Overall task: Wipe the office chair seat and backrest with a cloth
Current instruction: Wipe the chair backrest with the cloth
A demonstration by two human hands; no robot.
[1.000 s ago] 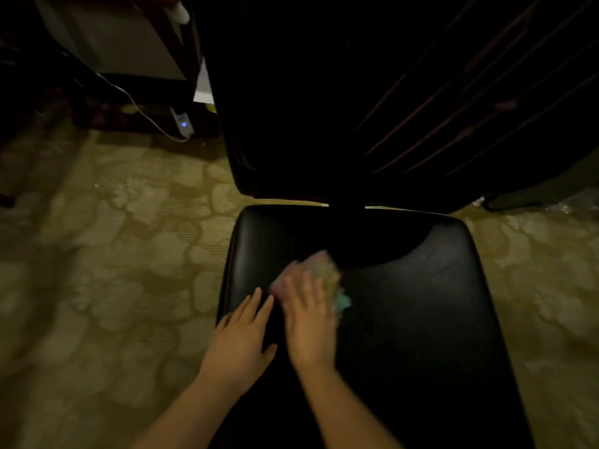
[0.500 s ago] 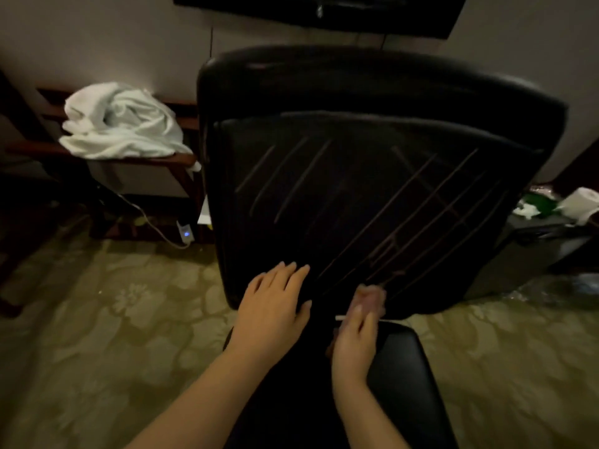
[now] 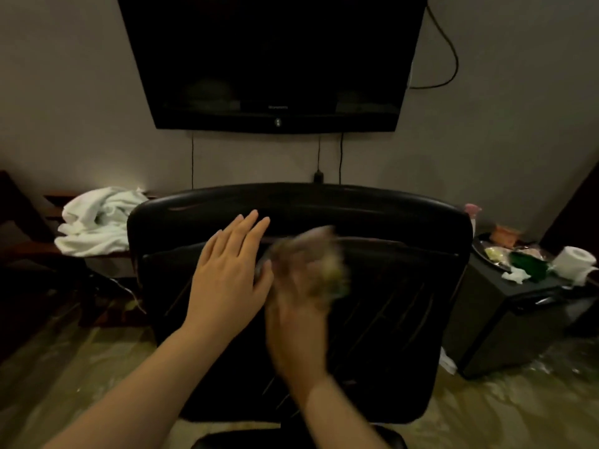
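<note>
The black office chair's backrest (image 3: 395,286) fills the middle of the view, with scratch lines across its leather. Only the back rim of the seat (image 3: 227,442) shows at the bottom edge. My left hand (image 3: 227,280) lies flat on the upper backrest, fingers spread, holding nothing. Just to its right my right hand (image 3: 298,319) is blurred by motion and presses a crumpled multicoloured cloth (image 3: 317,260) against the backrest near the top.
A black TV (image 3: 272,59) hangs on the wall behind the chair with cables below it. White towels (image 3: 97,218) lie on a wooden rack at the left. At the right stands a dark cabinet (image 3: 505,322) with a tray, a green item and a toilet roll (image 3: 573,264).
My view has tilted up from the seat to the backrest. Both hands rose from the seat to the upper backrest, the right hand carrying the cloth.
</note>
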